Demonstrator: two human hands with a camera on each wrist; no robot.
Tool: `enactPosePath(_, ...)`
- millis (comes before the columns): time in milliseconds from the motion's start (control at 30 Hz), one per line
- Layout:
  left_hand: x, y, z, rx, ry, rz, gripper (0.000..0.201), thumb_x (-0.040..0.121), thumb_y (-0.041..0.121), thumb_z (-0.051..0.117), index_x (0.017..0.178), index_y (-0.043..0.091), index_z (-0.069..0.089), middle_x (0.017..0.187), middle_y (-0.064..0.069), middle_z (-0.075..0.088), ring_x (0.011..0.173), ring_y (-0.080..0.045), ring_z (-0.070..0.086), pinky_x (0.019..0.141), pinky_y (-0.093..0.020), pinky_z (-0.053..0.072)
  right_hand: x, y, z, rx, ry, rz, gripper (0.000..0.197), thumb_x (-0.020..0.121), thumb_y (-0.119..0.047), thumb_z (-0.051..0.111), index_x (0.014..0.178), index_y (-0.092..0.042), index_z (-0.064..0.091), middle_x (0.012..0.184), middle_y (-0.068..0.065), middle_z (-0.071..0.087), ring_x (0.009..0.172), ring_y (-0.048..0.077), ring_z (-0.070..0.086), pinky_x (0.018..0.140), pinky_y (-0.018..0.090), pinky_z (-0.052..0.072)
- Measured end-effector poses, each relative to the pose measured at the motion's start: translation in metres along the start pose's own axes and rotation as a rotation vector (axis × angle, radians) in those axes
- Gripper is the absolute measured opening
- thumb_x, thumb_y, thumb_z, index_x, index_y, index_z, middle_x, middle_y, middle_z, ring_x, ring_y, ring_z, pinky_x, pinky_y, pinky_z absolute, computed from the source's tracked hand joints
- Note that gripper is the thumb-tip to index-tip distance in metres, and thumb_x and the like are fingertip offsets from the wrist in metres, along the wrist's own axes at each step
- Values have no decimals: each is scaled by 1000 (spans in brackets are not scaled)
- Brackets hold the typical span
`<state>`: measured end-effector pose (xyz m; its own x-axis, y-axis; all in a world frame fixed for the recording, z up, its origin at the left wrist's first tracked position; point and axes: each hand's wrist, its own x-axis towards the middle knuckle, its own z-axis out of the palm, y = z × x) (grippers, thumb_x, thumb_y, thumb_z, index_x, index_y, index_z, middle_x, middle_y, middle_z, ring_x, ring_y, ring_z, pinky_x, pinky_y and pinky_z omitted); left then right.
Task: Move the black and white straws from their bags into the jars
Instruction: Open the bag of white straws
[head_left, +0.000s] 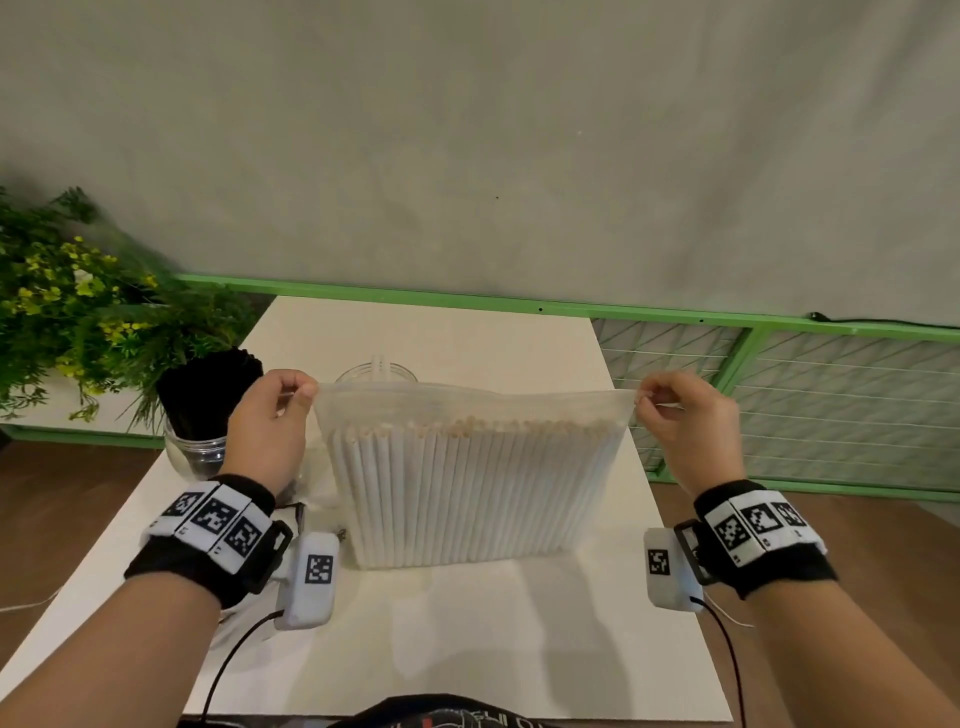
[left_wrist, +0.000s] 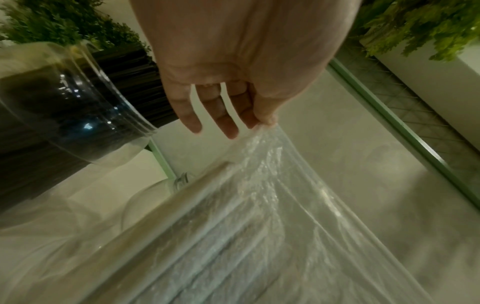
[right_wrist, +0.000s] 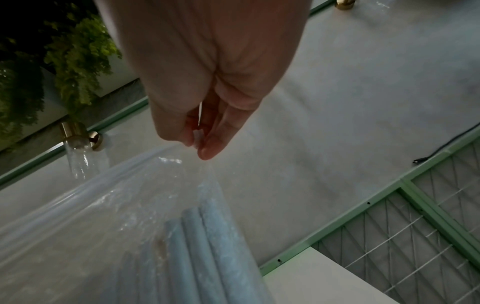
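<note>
Both wrists sit closest, each strapped with a marker band. Just past them the left hand (head_left: 270, 415) pinches the left top corner of the clear zip bag (head_left: 467, 467) and the right hand (head_left: 685, 415) pinches the right corner, so both are closed on the plastic. That bag stands on the white worktop (head_left: 467, 623), bottom edge down, packed with white straws (head_left: 457, 488) standing upright, long axis vertical, open ends pointing up at the seal. I'd say the step is opening the zip: pull the 2 lips apart evenly and keep the bag upright so nothing tips out. Behind it sits a clear glass jar (head_left: 375, 372), mostly hidden. Far left, another jar (head_left: 195, 452) already holds the black straws (head_left: 208, 389).
</note>
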<state>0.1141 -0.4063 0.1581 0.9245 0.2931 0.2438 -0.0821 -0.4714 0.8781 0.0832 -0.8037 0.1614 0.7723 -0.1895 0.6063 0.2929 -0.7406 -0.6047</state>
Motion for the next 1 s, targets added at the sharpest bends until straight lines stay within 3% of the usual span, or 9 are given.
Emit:
enactPosePath(133,-19,52,20,293,9,388,44,85,35,63,126,25,49,135,-3,45,129,-25,36,108,-38,25,-6,-3,-3,40,4,22,12,80,4,70,86,-7,68,83,5,67,73,10,63,69,7,50)
enactPosePath(233,-39,98,74,557,-377,643,85,72,62,67,141,35,26,150,7,29,143,-18,17,117,-49,11,-13,-10,-2,87,21,2,15,79,5,70,86,-8,67,83,1,64,76,5,63,69,9,51)
enactPosePath(300,-35,108,109,810,-638,659,102,64,70,68,145,36,16,153,5,29,144,-21,18,117,-54,8,-16,-16,1,126,45,-3,16,79,5,71,88,-8,68,83,-2,63,76,-3,62,69,8,50)
enactPosePath(367,-20,103,130,961,-827,583,93,65,64,71,140,31,28,139,-1,49,132,-25,41,111,-52,24,-17,-23,2,152,69,-9,14,79,4,71,88,-6,68,83,-8,60,76,-5,61,70,7,49)
enactPosePath(467,-5,97,138,1044,-946,544,40,76,47,69,105,23,54,109,-4,65,100,-26,60,78,-33,45,-18,-31,-1,150,80,-24,12,80,2,72,89,-6,69,83,-13,59,77,-5,62,70,6,49)
enactPosePath(600,3,97,130,869,-887,532,29,78,46,68,93,23,58,101,-3,66,93,-25,59,74,-31,45,-22,-25,-9,116,100,7,23,83,-5,71,103,-11,63,98,-1,60,87,8,61,78,13,49)
enactPosePath(800,5,110,84,202,-704,293,13,78,29,75,85,27,64,87,6,70,83,-14,65,77,-32,49,-68,-1,-3,243,138,531,74,81,-32,72,141,-21,31,131,-2,38,115,13,45,95,30,40)
enactPosePath(900,4,108,66,-72,-625,127,18,76,24,78,86,30,64,84,4,72,77,-13,66,67,-34,51,-75,-2,14,445,-16,706,86,78,-37,73,146,-20,24,138,4,42,118,15,46,94,31,38)
enactPosePath(1000,-1,95,57,-205,-600,40,21,76,16,77,92,24,67,84,9,75,83,-8,70,78,-34,54,-61,-8,29,632,-258,662,75,72,-28,82,135,-18,44,127,2,62,114,12,59,99,35,46)
